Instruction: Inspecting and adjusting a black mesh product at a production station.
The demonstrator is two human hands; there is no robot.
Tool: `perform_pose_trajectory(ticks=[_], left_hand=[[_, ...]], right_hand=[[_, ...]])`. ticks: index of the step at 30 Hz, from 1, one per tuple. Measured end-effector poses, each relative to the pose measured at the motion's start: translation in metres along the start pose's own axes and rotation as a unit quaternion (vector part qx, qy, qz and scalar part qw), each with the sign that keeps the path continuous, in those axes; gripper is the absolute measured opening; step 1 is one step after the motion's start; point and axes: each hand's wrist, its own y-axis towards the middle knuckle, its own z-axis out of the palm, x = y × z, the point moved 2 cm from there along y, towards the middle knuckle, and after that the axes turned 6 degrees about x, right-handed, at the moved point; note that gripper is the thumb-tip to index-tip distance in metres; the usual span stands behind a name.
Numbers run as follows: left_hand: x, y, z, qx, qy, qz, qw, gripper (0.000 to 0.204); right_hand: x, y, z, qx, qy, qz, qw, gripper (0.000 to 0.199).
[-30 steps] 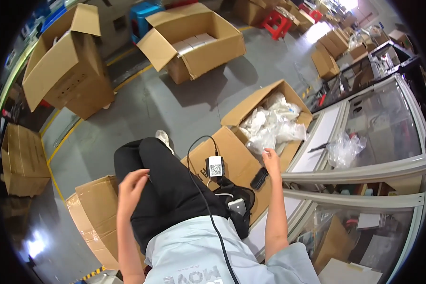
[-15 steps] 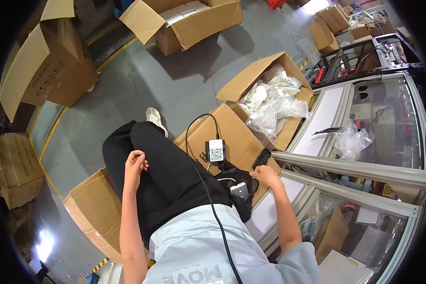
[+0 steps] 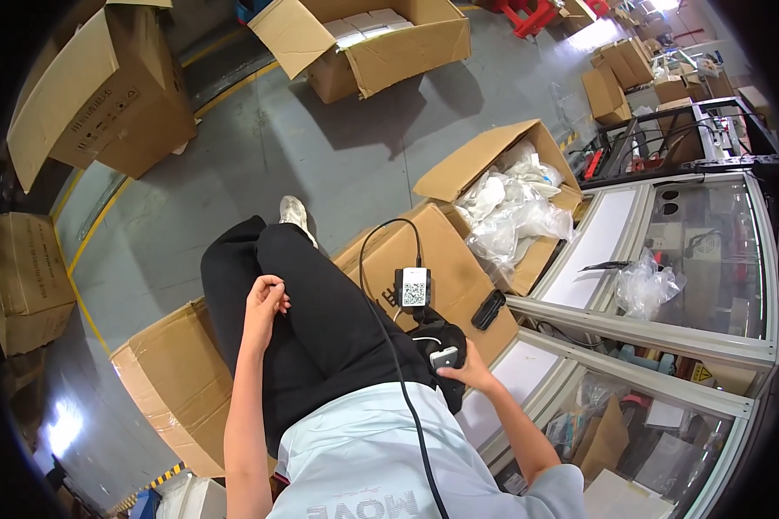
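My right hand (image 3: 474,370) is at a black pouch (image 3: 442,334) beside my right hip. Its thumb lies against a small white device (image 3: 444,357) at the pouch, and the other fingers are partly hidden round the far side. Loosely closed, my left hand (image 3: 267,301) hovers over my thigh with nothing visible in its fingers. Just ahead of the pouch sits a small box with a white coded label (image 3: 415,287). A black cable (image 3: 395,346) loops from it across my lap and shirt. A black oblong item (image 3: 489,310) rests on the cardboard at the right.
Flattened cardboard (image 3: 446,246) lies beside my legs. Beyond it stands an open carton (image 3: 467,164) of clear plastic bags. Another open carton (image 3: 407,56) holds white boxes. A large carton (image 3: 138,104) is at far left. Metal-framed glass panels (image 3: 710,251) flank my right side.
My right hand has moved left from the pouch's outer edge, near the black oblong item, onto the white device. My left hand stays loosely closed. The whole view has shifted slightly.
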Motion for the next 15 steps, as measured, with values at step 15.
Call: perform_pose_trajectory(ticks=[15], left_hand=[[0.002, -0.002, 0.001, -0.013, 0.014, 0.018, 1.000, 0.011]], right_hand=[[0.030, -0.003, 0.033, -0.099, -0.263, 0.127, 0.951, 0.091]])
